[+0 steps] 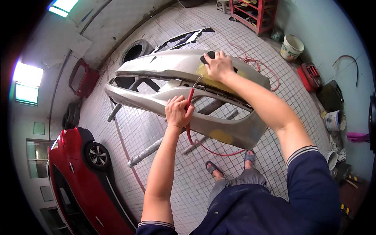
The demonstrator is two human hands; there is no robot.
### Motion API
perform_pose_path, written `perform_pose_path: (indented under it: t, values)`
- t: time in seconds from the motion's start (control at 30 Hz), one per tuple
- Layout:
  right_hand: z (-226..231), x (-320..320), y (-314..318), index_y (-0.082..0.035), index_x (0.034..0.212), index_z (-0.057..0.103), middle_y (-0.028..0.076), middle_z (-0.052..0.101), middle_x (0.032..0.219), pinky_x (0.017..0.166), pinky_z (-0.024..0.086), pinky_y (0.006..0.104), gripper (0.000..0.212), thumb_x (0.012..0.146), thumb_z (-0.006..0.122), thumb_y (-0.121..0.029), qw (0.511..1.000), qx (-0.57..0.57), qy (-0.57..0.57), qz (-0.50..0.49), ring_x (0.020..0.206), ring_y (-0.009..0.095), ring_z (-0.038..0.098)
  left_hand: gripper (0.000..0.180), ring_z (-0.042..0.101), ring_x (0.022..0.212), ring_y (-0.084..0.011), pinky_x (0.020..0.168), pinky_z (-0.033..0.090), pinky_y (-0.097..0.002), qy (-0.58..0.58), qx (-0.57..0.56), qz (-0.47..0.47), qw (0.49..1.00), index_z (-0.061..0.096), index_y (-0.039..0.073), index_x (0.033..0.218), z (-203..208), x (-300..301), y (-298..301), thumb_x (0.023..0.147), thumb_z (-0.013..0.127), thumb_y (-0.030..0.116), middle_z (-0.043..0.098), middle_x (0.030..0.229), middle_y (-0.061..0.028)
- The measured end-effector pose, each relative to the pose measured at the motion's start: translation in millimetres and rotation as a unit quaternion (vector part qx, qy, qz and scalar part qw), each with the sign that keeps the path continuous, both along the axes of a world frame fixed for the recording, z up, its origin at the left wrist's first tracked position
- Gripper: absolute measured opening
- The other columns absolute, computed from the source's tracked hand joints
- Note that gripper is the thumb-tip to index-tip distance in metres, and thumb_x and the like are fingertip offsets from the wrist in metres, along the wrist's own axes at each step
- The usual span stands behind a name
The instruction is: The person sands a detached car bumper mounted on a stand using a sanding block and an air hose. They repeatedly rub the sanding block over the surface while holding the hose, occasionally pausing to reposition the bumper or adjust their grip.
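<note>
In front of me a silver-grey car bumper (168,102) lies raised off the floor on a metal stand (145,152). My left hand (178,112) is closed round a red air blow gun (190,96). Its thin metal nozzle (197,81) points at the bumper's upper edge, and a red hose (213,153) trails from it. On the upper right of the bumper, my right hand (220,66) grips a black sanding block (208,57) over a yellowish patch (203,71). The palm hides part of the block. A second yellow patch (221,136) shows lower down.
A red car (78,176) stands at the left. Behind the bumper are a tyre (135,51) and a black-and-white trim piece (184,39). Red hose coils (254,62) lie on the tiled floor. Along the right wall sit a white bucket (292,47) and a red case (309,77).
</note>
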State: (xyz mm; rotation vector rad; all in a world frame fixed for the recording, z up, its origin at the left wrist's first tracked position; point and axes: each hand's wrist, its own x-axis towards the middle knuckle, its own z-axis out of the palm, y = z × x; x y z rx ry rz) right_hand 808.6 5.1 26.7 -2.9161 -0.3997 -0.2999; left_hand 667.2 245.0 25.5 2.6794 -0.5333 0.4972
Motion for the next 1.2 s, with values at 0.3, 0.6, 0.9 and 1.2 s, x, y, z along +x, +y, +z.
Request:
perform_pose_path:
  t: [0.3, 0.6, 0.9, 1.2]
  values:
    - [-5, -2, -7, -0.021, 0.158, 0.062, 0.029, 0.064, 0.146, 0.104, 0.052, 0.0524, 0.058, 0.104, 0.064, -0.042, 0.999, -0.016, -0.024, 0.02, 0.136, 0.04, 0.058, 0.024, 0.062, 0.084, -0.0331, 0.08, 0.048, -0.0468, 0.005, 0.004, -0.003, 1.0, 0.065, 0.009, 0.071, 0, 3, -7, 0.083, 0.066, 0.029, 0.059, 0.079, -0.0087]
    - [-22, 2, -19, -0.025, 0.156, 0.064, 0.025, 0.068, 0.143, 0.107, 0.053, 0.0511, 0.057, 0.103, 0.065, -0.045, 0.998, 0.032, -0.05, 0.0, 0.13, 0.041, 0.061, 0.025, 0.063, 0.085, -0.0308, 0.08, 0.048, -0.0454, 0.023, 0.022, -0.002, 0.999, 0.063, 0.011, 0.067, -2, 6, -6, 0.082, 0.068, 0.031, 0.059, 0.08, -0.006]
    - [-16, 4, -31, -0.029, 0.155, 0.066, 0.026, 0.069, 0.143, 0.103, 0.056, 0.0509, 0.056, 0.102, 0.063, -0.048, 0.998, 0.05, -0.037, 0.032, 0.129, 0.04, 0.063, 0.025, 0.062, 0.083, -0.0304, 0.078, 0.048, -0.0456, 0.009, 0.015, -0.002, 1.0, 0.063, 0.011, 0.066, -1, 7, -4, 0.08, 0.068, 0.031, 0.058, 0.078, -0.0059]
    - [-10, 7, -21, -0.027, 0.157, 0.063, 0.021, 0.07, 0.137, 0.104, 0.055, 0.0518, 0.057, 0.104, 0.064, -0.044, 0.995, 0.028, -0.024, 0.095, 0.13, 0.038, 0.062, 0.024, 0.062, 0.085, -0.0305, 0.08, 0.049, -0.0444, 0.018, 0.019, 0.025, 0.999, 0.066, 0.01, 0.069, 1, -5, -3, 0.081, 0.068, 0.031, 0.06, 0.08, -0.0063]
